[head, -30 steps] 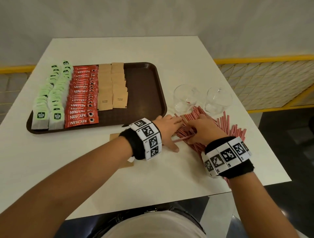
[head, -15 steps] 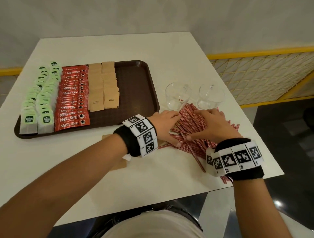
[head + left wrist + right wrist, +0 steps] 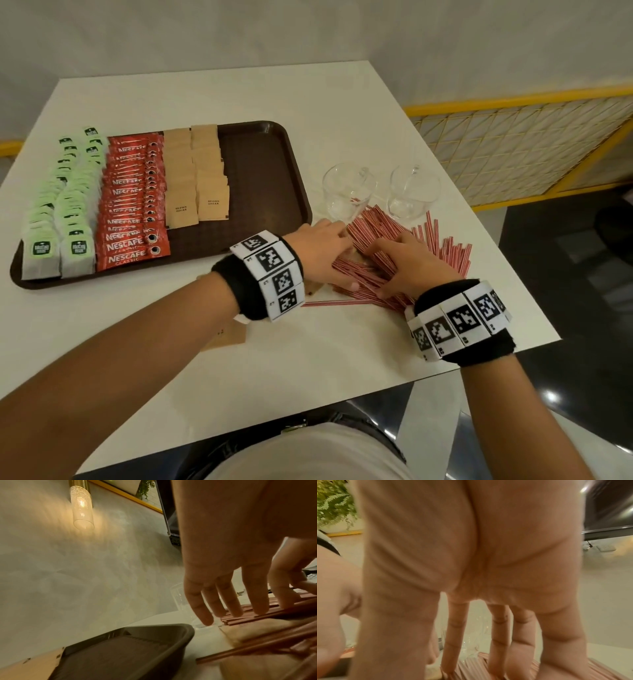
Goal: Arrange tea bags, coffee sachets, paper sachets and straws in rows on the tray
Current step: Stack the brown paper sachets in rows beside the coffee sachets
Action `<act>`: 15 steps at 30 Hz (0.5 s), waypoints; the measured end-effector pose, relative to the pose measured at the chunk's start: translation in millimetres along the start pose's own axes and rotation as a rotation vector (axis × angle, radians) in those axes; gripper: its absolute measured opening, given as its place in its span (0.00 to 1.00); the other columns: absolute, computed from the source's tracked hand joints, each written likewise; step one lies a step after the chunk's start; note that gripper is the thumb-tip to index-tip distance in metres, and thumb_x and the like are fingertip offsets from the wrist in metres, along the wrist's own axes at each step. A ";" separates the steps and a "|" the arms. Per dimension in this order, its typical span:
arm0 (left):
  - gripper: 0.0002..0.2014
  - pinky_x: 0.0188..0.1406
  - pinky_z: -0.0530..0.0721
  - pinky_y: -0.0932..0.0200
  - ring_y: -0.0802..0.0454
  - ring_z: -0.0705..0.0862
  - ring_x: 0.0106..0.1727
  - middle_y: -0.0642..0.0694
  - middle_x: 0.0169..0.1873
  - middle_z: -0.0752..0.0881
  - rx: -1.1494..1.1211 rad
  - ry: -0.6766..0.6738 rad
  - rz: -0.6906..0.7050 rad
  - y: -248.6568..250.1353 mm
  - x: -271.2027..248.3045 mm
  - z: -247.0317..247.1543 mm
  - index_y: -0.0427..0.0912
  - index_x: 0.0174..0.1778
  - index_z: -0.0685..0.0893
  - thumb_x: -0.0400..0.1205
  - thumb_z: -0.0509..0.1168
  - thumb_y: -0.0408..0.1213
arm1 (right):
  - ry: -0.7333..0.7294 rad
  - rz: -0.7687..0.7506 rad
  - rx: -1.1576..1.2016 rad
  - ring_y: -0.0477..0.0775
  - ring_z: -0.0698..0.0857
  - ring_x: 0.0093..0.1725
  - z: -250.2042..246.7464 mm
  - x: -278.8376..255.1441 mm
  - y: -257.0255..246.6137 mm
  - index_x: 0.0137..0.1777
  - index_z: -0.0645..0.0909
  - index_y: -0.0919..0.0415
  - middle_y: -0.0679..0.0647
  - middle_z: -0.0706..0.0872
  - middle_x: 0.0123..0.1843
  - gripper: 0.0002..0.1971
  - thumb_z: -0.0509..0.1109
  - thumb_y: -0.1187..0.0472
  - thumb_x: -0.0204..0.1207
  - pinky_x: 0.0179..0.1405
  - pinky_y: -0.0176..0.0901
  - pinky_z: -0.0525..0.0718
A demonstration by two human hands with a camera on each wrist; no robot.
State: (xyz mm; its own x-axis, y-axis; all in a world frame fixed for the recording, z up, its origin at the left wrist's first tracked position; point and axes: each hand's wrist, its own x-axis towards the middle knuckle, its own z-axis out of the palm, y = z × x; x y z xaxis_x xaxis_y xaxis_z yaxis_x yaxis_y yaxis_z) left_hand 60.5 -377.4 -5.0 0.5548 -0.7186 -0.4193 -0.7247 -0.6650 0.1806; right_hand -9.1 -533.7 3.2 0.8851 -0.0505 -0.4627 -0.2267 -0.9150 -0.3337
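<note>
Head view: the straws (image 3: 394,246) are seen as a red-and-white heap on the white table (image 3: 239,342), right of centre in the frame, too many to be counted. Compared with half a second ago, the right hand (image 3: 407,263) has been drawn closer to the left hand (image 3: 322,253), and the heap is squeezed between them. Both hands are laid on the heap with fingers nearly straight; nothing is gripped. At the left of the frame the tray (image 3: 274,178) is filled with two rows of tea bags (image 3: 58,219), one row of coffee sachets (image 3: 132,209) and two rows of paper sachets (image 3: 195,178). Two glass cups (image 3: 347,192) are standing just behind the heap.
</note>
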 end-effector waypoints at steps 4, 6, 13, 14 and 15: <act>0.35 0.70 0.70 0.46 0.47 0.68 0.70 0.48 0.71 0.66 -0.001 -0.031 0.036 3.9 2.0 7.5 0.53 0.75 0.68 0.75 0.60 0.67 | 0.025 0.026 0.019 0.58 0.66 0.71 -1.8 -1.1 4.1 0.69 0.74 0.45 0.55 0.69 0.65 0.34 0.80 0.63 0.64 0.70 0.58 0.69; 0.33 0.65 0.74 0.50 0.49 0.72 0.65 0.48 0.67 0.70 -0.021 -0.008 0.041 -0.1 -5.3 11.2 0.55 0.72 0.71 0.75 0.61 0.67 | 0.028 0.030 0.034 0.58 0.66 0.71 -2.2 -1.0 5.9 0.68 0.74 0.46 0.55 0.69 0.65 0.33 0.80 0.64 0.64 0.71 0.58 0.70; 0.28 0.57 0.78 0.52 0.49 0.76 0.61 0.45 0.61 0.74 -0.003 0.028 -0.033 -8.5 -21.5 4.9 0.49 0.73 0.74 0.82 0.54 0.62 | 0.019 0.017 0.014 0.58 0.65 0.72 -2.8 2.5 4.7 0.69 0.74 0.46 0.54 0.68 0.67 0.33 0.79 0.66 0.66 0.71 0.55 0.68; 0.23 0.59 0.77 0.50 0.47 0.75 0.62 0.44 0.62 0.74 -0.014 0.050 -0.018 -9.2 -19.5 3.7 0.48 0.73 0.74 0.85 0.53 0.55 | 0.019 0.003 0.005 0.57 0.64 0.72 -2.8 2.2 4.1 0.70 0.73 0.45 0.55 0.67 0.66 0.33 0.78 0.66 0.66 0.70 0.54 0.68; 0.20 0.62 0.76 0.49 0.46 0.74 0.64 0.44 0.64 0.73 -0.023 0.050 0.005 -9.6 -17.5 3.3 0.49 0.74 0.73 0.87 0.52 0.48 | 0.020 -0.022 -0.001 0.57 0.63 0.72 -2.7 2.0 3.3 0.71 0.72 0.44 0.54 0.67 0.66 0.34 0.77 0.67 0.67 0.70 0.53 0.67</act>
State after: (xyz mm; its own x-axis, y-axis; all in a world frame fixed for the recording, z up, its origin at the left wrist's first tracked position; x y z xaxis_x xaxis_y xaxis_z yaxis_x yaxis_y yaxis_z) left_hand 56.4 -357.7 -2.3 0.5712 -0.7309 -0.3735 -0.7184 -0.6653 0.2033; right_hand -6.9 -537.9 3.3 0.8977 -0.0388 -0.4390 -0.2070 -0.9165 -0.3423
